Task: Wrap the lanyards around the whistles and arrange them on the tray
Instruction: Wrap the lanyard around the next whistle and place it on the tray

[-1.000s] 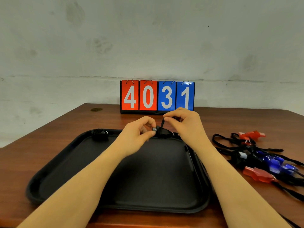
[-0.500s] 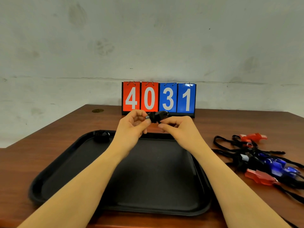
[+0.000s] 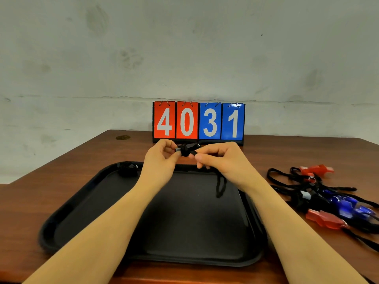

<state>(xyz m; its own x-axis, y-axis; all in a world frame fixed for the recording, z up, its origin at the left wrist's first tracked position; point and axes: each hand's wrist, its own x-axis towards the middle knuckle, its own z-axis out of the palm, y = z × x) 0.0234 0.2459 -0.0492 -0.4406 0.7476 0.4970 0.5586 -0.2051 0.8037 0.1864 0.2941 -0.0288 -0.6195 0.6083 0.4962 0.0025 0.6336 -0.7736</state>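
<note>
Table (image 3: 82, 165): brown wood, black tray (image 3: 86, 203) centred.
Left hand (image 3: 160, 160): pinching black whistle (image 3: 185, 150) above tray's far edge.
Right hand (image 3: 221, 158): gripping lanyard (image 3: 220, 185), loop dangling.
Far-left corner: wrapped whistle (image 3: 128, 170).

Brown wood table (image 3: 61, 193): blk tray (image 3: 67, 214) ctr, scoreboard (image 3: 198, 121) at back, whistle pile (image 3: 328, 199) w/ lanyards on R.

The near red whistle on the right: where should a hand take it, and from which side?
Pinch the near red whistle across its wide body, coming straight down from above with the right hand. It lies flat on the table with its narrow mouthpiece end pointing left, and the blue whistles and black cords crowd its far side.
</note>
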